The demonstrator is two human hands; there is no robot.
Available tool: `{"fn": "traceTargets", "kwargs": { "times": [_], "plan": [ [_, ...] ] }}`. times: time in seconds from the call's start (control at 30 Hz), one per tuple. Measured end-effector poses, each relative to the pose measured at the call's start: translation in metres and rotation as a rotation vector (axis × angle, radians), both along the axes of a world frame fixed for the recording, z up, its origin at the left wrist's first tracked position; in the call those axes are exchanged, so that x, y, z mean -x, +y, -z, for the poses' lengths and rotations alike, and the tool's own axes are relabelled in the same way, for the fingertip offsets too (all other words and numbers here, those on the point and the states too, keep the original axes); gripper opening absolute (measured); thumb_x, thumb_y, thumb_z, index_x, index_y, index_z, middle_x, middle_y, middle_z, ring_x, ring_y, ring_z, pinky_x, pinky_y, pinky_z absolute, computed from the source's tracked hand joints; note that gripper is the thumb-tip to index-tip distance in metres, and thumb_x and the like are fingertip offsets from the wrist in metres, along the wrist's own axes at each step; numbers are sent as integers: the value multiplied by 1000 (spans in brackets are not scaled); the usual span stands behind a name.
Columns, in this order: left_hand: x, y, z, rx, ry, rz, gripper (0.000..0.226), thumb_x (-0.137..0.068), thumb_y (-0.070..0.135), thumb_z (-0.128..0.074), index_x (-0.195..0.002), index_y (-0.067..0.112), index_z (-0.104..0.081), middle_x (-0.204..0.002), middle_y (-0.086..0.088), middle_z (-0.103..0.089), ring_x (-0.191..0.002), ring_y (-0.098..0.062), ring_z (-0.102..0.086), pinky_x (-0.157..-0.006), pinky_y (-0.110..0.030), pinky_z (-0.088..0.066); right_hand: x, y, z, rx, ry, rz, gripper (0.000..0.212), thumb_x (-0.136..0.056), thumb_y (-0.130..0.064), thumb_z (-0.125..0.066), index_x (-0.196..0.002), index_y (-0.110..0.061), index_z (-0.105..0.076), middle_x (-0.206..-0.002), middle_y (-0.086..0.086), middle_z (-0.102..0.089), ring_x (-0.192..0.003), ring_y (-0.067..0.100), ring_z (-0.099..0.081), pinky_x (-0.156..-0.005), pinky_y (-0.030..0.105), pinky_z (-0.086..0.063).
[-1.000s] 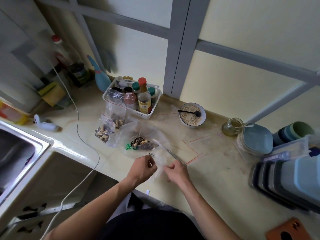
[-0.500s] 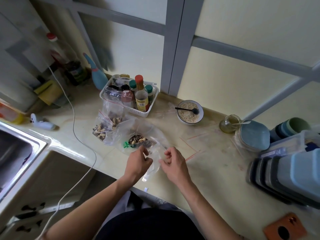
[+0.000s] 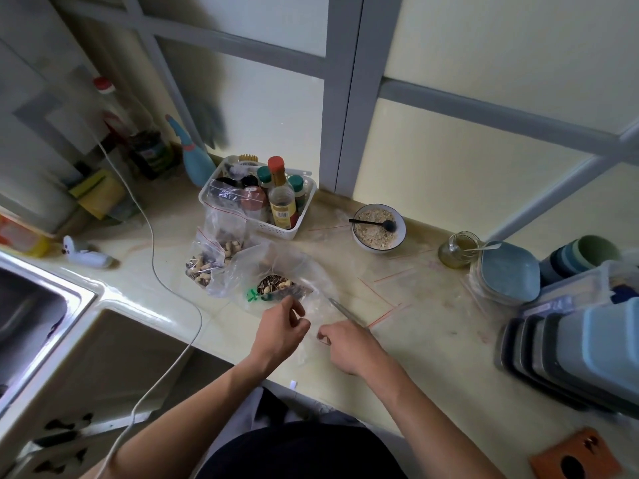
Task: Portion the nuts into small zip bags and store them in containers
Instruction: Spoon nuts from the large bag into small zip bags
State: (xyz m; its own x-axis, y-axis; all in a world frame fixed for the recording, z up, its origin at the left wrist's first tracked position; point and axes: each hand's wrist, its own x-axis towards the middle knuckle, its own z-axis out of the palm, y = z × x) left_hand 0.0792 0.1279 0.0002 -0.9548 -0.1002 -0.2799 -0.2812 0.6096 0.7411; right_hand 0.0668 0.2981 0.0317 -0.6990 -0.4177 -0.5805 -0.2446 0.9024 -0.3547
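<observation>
Here the pale countertop (image 3: 432, 340) spreads from the steel sink (image 3: 31, 305) at left to the stack of grey and blue containers (image 3: 581, 354) at right. A white basket (image 3: 297, 223) of bottles stands by the wall, with a bowl of oats (image 3: 378, 228) beside it. The big clear bag of nuts and seeds (image 3: 276, 281) lies open just in front of the basket, two filled small zip bags (image 3: 211, 261) to its left. The left hand (image 3: 280, 333) and right hand (image 3: 345, 344) sit close together at the counter edge, fingers curled, pinching a small empty zip bag (image 3: 309, 328) between them. Whether each grip is firm I cannot tell.
</observation>
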Motion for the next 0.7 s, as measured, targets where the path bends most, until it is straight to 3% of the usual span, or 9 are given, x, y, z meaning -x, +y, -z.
{"fn": "traceTargets", "kwargs": {
  "times": [0.1, 0.2, 0.3, 0.37, 0.43, 0.53, 0.6, 0.7],
  "plan": [
    [-4, 3, -1, -1, 72, 136, 2, -83, 24, -58, -85, 24, -58, -62, 3, -58, -56, -11, -49, -54, -32, -41, 3, 2, -5, 56, -52, -13, 63, -93, -6, -42, -143, -44, -43, -127, 0, -66, -115, 28, -62, -88, 38, -54],
    [-5, -4, 6, 21, 181, 179, 16, -91, 41, -50, -94, 27, -57, -84, 9, -57, -80, -8, -52, -71, -33, -46, 7, 7, -7, 105, -52, -11, 62, -94, -11, -43, -139, -53, -36, -119, -4, -69, -111, 26, -64, -92, 41, -55],
    [-9, -14, 7, -63, 100, 352, 52, -90, 61, -57, -127, 27, -49, -122, 10, -50, -117, -7, -46, -101, -27, -38, 11, 13, -10, 155, -90, -18, 59, -97, -15, -47, -136, -58, -37, -119, -7, -70, -110, 22, -64, -93, 36, -53],
    [-9, -17, 5, -135, -39, 484, 88, -76, 65, -74, -144, 25, -34, -139, 10, -44, -131, -3, -39, -109, -21, -33, 13, 15, -15, 190, -151, -35, 60, -96, -17, -48, -134, -62, -38, -124, -8, -70, -111, 19, -64, -95, 34, -50],
    [-5, -15, 4, -170, -126, 532, 103, -66, 64, -83, -146, 27, -30, -135, 9, -52, -126, -1, -48, -105, -19, -38, 17, 16, -20, 199, -211, -35, 62, -95, -16, -44, -131, -65, -38, -124, -8, -69, -105, 16, -64, -97, 36, -51],
    [1, -14, 8, -131, -166, 498, 80, -72, 46, -86, -135, 21, -45, -107, 7, -71, -98, 1, -65, -88, -19, -48, 19, 18, -18, 276, -308, 15, 65, -88, -11, -43, -130, -60, -47, -113, -9, -72, -83, 6, -64, -88, 30, -53],
    [3, -17, 12, -102, -150, 426, 63, -77, 36, -85, -126, 16, -52, -94, 7, -74, -87, 3, -67, -79, -18, -49, 19, 20, -10, 412, -342, 171, 61, -84, -5, -45, -124, -48, -61, -103, -8, -75, -83, 4, -68, -86, 27, -53],
    [9, -24, 11, -94, -89, 209, 52, -83, 33, -80, -123, 16, -54, -96, 6, -72, -88, -2, -66, -80, -25, -53, 24, 25, 15, 466, -72, 488, 37, -88, -2, -51, -106, -24, -75, -101, -6, -74, -98, 13, -69, -88, 26, -50]
  ]
}}
